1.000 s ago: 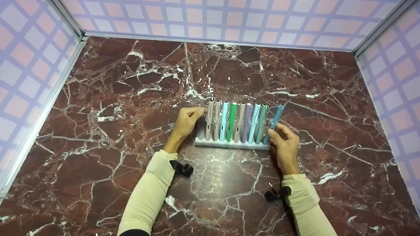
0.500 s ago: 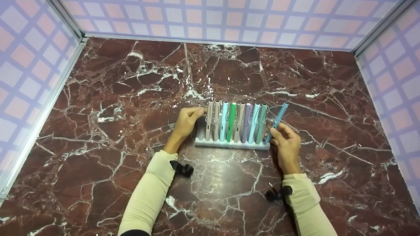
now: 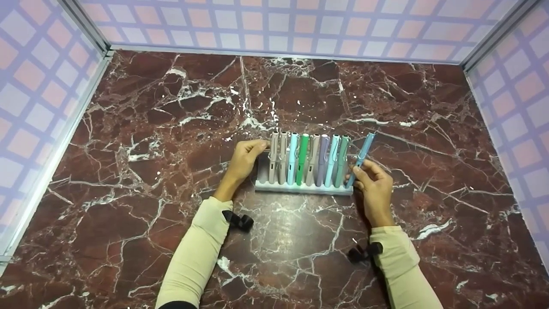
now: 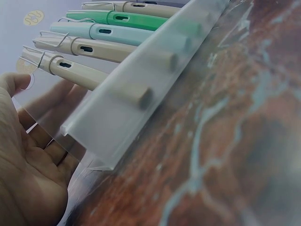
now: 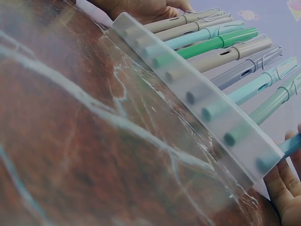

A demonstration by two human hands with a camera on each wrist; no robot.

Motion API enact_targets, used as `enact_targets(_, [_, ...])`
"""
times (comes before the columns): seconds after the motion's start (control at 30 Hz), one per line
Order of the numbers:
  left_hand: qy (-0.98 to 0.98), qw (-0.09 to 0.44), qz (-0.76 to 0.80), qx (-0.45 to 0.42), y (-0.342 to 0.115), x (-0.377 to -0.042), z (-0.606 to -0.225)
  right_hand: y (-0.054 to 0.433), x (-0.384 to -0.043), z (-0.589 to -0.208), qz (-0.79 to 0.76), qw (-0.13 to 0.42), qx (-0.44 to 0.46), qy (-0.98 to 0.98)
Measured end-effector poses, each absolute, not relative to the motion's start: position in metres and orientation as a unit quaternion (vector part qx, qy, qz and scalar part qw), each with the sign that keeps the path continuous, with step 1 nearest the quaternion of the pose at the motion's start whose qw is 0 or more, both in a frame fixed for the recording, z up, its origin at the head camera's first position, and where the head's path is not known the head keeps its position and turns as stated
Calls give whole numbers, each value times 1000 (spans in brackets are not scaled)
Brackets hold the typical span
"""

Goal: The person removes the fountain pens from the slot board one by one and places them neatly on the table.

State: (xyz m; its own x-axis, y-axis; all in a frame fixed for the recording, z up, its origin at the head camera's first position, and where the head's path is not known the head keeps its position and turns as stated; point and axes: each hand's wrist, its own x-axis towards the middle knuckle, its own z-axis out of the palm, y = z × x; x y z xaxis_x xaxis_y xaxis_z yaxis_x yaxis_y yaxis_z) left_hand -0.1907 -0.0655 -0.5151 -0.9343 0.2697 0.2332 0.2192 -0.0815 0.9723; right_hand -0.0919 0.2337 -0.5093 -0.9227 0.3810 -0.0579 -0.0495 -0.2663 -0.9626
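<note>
A clear pen stand (image 3: 283,189) carries a row of capped fountain pens, their lower ends behind its frosted front lip. Among them are beige pens, a green pen (image 3: 303,152), a purple pen (image 3: 322,161) and light blue ones. My left hand (image 3: 243,161) pinches the stand's left edge, thumb in front and fingers behind the clear panel (image 4: 51,136). At the right end, my right hand (image 3: 377,191) holds a blue pen (image 3: 366,148), which leans to the right. The blue pen's lower end sits behind the lip in the right wrist view.
The stand rests on a dark red marble-patterned table (image 3: 171,107) with white veins. Checked panels (image 3: 279,25) rise along the back and both sides. Black wrist mounts (image 3: 238,220) sit on both sleeves.
The blue pen's top has shifted slightly up and to the right, and my right fingers have moved a little with it. My left hand and the stand have stayed put.
</note>
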Motion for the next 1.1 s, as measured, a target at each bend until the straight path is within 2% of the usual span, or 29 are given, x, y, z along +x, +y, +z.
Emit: enact_targets(1.1, [686,18,706,174,-65,-190,-513,263,-90,-509,779,134,-144,-595])
